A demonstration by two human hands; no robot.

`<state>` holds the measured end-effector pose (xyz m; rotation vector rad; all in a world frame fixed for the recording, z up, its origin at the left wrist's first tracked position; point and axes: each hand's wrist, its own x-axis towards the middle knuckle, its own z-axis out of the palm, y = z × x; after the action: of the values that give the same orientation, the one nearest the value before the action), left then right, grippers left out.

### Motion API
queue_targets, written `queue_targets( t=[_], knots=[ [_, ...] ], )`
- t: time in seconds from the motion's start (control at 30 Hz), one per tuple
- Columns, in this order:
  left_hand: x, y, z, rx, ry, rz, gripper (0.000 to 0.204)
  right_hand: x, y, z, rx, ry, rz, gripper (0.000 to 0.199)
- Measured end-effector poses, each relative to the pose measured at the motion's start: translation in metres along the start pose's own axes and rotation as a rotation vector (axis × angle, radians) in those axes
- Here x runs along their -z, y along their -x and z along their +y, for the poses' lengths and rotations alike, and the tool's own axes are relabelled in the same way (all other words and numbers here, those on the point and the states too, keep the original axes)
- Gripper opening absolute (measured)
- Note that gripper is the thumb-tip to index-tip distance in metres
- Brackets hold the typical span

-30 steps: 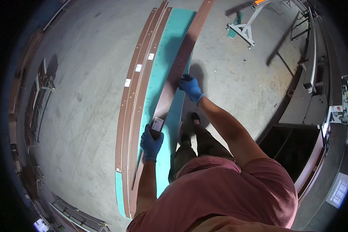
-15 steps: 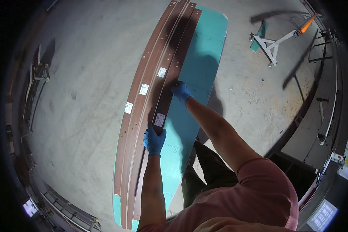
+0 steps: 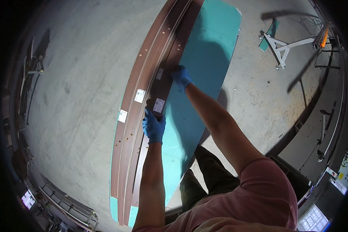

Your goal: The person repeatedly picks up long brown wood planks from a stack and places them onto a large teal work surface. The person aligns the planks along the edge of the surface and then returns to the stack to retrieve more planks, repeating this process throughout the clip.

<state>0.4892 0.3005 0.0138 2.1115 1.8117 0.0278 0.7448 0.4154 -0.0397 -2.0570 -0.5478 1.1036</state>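
Several long brown profiles (image 3: 144, 73) lie side by side along a teal tabletop (image 3: 208, 65). The rightmost brown profile (image 3: 164, 91) has both my blue-gloved hands on it. My left hand (image 3: 154, 127) is closed around its nearer part, thumb up, just below a white label (image 3: 158, 105). Farther along, my right hand (image 3: 181, 78) grips its right edge with curled fingers, partly hidden in shadow. More white labels (image 3: 139, 95) sit on the neighbouring profiles. Small round holes (image 3: 127, 139) dot their faces. The far ends of the profiles run out of view.
At the far right, a light-grey metal stand (image 3: 280, 48) with an orange end stands on the concrete floor (image 3: 77, 112). Metal racks (image 3: 65, 203) line the lower left. Dark shelving or benches (image 3: 317, 131) run along the right side.
The held profile has slid away from me along the others, with both hands still on it. Its far end has left the view. The view itself has shifted slightly.
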Motion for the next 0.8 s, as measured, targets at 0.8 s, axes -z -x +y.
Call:
queue_targets(
  t=[0.8],
  knots=[
    [-0.033, 0.004, -0.027, -0.039, -0.227, 0.161, 0.08, -0.028, 0.022, -0.002, 0.082, 0.225, 0.082, 0.042]
  ],
)
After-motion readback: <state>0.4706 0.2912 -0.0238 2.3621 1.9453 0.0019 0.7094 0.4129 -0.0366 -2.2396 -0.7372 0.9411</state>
